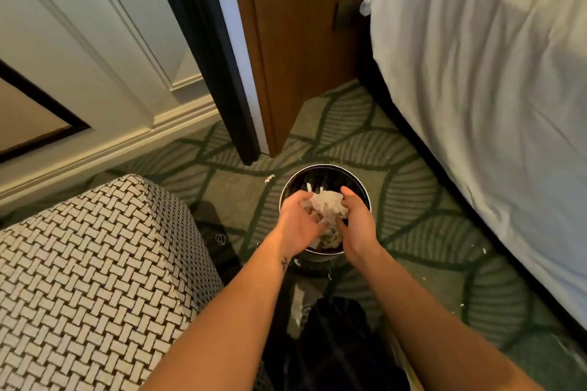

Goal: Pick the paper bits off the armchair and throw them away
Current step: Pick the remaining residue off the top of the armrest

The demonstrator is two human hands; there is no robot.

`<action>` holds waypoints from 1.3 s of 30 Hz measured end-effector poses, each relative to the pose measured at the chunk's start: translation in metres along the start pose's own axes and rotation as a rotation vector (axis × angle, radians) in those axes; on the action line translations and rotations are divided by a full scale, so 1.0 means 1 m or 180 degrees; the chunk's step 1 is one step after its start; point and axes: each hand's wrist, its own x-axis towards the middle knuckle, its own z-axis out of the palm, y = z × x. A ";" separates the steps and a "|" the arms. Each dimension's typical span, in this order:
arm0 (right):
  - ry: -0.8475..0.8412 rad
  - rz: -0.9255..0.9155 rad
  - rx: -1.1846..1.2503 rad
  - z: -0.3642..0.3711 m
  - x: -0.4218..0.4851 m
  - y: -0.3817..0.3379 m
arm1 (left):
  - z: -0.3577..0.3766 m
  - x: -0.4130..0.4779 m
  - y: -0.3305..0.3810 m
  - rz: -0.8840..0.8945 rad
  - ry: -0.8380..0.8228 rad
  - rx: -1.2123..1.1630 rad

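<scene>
- Both hands, the left hand [297, 223] and the right hand [358, 225], cupped the paper bits [325, 204] between curled fingers.
- The wad hung directly above the bin [324, 172], so it only needed releasing.

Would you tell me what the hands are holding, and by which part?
A clump of paper bits, over the waste bin: the left hand grips its left side, the right hand its right side.
</scene>
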 end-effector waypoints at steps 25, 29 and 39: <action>-0.1801 -0.0034 -0.0107 0.119 -0.223 0.003 | -0.068 -0.273 0.061 0.1171 0.0201 -0.0770; -0.2236 -0.0026 -0.0447 0.159 -0.285 0.021 | -0.104 -0.338 0.071 0.1583 0.0323 -0.1013; -0.3040 0.0054 -0.0863 0.260 -0.402 0.042 | -0.165 -0.472 0.111 0.2358 0.0577 -0.1360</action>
